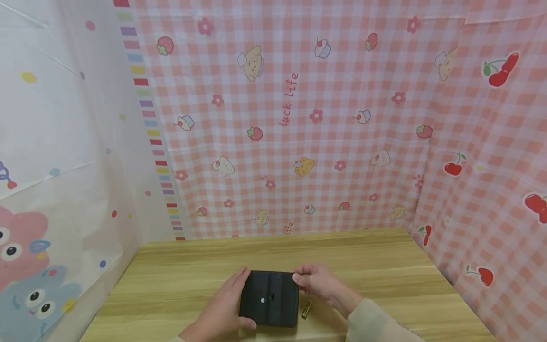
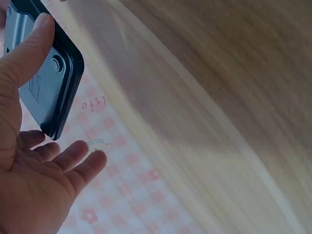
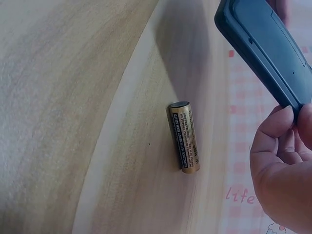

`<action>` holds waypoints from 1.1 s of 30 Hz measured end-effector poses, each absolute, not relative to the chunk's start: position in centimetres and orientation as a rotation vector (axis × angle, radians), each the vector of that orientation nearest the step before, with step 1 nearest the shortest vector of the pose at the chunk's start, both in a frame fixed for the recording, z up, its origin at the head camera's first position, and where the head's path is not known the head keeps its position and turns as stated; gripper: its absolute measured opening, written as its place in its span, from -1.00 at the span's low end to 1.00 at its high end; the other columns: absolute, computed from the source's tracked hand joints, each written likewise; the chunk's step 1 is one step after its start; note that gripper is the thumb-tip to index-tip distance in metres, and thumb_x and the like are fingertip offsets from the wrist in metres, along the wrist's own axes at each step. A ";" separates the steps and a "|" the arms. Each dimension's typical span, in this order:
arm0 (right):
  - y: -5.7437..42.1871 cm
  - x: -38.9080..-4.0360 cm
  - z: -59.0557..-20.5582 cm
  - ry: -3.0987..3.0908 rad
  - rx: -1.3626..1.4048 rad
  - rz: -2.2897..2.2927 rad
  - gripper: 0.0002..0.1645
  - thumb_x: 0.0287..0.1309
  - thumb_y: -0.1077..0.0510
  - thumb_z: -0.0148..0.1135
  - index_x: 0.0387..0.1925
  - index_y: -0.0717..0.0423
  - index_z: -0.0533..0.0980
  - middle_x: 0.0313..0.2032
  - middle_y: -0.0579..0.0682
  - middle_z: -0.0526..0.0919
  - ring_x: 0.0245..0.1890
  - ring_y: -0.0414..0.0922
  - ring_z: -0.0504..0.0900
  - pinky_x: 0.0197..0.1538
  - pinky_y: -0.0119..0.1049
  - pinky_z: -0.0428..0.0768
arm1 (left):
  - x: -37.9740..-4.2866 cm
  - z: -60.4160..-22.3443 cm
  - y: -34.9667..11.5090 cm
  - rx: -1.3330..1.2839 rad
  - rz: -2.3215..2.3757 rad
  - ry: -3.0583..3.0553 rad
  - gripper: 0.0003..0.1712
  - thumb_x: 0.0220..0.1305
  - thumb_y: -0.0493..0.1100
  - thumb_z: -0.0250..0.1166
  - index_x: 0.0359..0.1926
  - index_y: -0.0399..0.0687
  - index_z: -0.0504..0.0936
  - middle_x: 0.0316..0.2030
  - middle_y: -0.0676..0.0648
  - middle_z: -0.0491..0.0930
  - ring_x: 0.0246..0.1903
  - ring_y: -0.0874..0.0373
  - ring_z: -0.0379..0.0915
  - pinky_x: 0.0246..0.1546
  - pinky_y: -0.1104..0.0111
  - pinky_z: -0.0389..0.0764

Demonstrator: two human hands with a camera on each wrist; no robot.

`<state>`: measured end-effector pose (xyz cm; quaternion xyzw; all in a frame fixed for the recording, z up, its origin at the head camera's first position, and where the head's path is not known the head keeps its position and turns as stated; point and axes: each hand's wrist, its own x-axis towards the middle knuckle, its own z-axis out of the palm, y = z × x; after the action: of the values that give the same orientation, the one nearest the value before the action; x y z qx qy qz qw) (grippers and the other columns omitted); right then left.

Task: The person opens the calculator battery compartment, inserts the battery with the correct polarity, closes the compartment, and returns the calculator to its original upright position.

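A flat, squarish black device (image 1: 282, 299) is between both hands, a recessed band across its upper face and a small pale dot beside it. My left hand (image 1: 224, 304) holds its left side, thumb at the near corner and fingers along the far edge. In the left wrist view the thumb lies over the device (image 2: 41, 92), near a round foot. My right hand (image 1: 318, 282) pinches the far right corner between thumb and curled forefinger, as the right wrist view also shows. Just right of the device, a gold and black battery (image 3: 184, 137) lies on the table.
The wood-grain table (image 1: 183, 270) reaches back to a pink checked cloth (image 1: 273, 156) hung as a wall. Another checked cloth (image 1: 491, 156) hangs on the right, and a white printed sheet (image 1: 64, 142) on the left.
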<state>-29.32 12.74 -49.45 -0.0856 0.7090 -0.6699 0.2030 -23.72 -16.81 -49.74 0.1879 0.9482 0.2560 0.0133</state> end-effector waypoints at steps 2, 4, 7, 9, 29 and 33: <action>12.7 -29.3 -49.3 1.976 -0.236 -1.868 -0.67 0.49 0.25 0.26 0.12 0.43 0.60 -0.28 -0.10 0.73 -0.33 -0.25 0.61 -0.23 -0.40 0.63 | -23.7 -49.5 -16.7 0.647 0.708 2.981 0.52 -0.19 0.24 0.78 0.67 -0.15 0.13 0.67 -0.25 0.14 0.58 -0.28 0.21 0.48 -0.23 0.40; 12.7 -29.2 -49.3 1.976 -0.233 -1.864 -0.67 0.50 0.25 0.26 0.13 0.42 0.60 -0.27 -0.09 0.74 -0.32 -0.25 0.61 -0.23 -0.40 0.63 | -23.6 -49.4 -16.6 0.717 0.623 3.016 0.52 -0.19 0.27 0.77 0.67 -0.14 0.14 0.67 -0.22 0.15 0.59 -0.24 0.22 0.49 -0.20 0.41; 12.5 -29.1 -49.2 1.980 -0.225 -1.862 -0.67 0.50 0.25 0.26 0.13 0.42 0.60 -0.26 -0.09 0.74 -0.32 -0.24 0.62 -0.22 -0.40 0.63 | -23.6 -49.3 -16.4 0.804 0.527 3.057 0.52 -0.19 0.32 0.76 0.67 -0.11 0.15 0.65 -0.16 0.20 0.58 -0.19 0.22 0.52 -0.16 0.40; 12.5 -29.0 -49.1 1.980 -0.223 -1.862 -0.67 0.50 0.25 0.26 0.13 0.41 0.60 -0.26 -0.08 0.74 -0.32 -0.24 0.62 -0.22 -0.40 0.62 | -23.6 -49.2 -16.3 0.844 0.480 3.064 0.51 -0.17 0.34 0.74 0.68 -0.07 0.14 0.64 -0.14 0.21 0.60 -0.17 0.20 0.56 -0.16 0.34; 11.9 -29.0 -49.5 1.949 -0.283 -1.833 -0.67 0.51 0.24 0.24 0.12 0.44 0.60 -0.26 -0.08 0.75 -0.35 -0.25 0.60 -0.23 -0.41 0.59 | -23.7 -49.1 -15.5 1.094 0.123 3.095 0.49 -0.13 0.40 0.67 0.67 -0.10 0.12 0.54 -0.09 0.36 0.50 -0.02 0.32 0.59 -0.09 0.32; 11.8 -29.0 -49.3 1.940 -0.269 -1.846 -0.66 0.50 0.25 0.25 0.13 0.44 0.60 -0.26 -0.07 0.75 -0.36 -0.25 0.59 -0.24 -0.42 0.59 | -23.6 -49.2 -15.6 1.120 0.105 3.138 0.49 -0.16 0.43 0.66 0.65 -0.12 0.16 0.50 -0.08 0.40 0.45 0.01 0.36 0.56 -0.03 0.38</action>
<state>-29.05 11.83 -49.32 -0.0974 0.7026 -0.6686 0.2230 -23.63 -15.57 -49.21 0.3345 0.9370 0.0313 -0.0961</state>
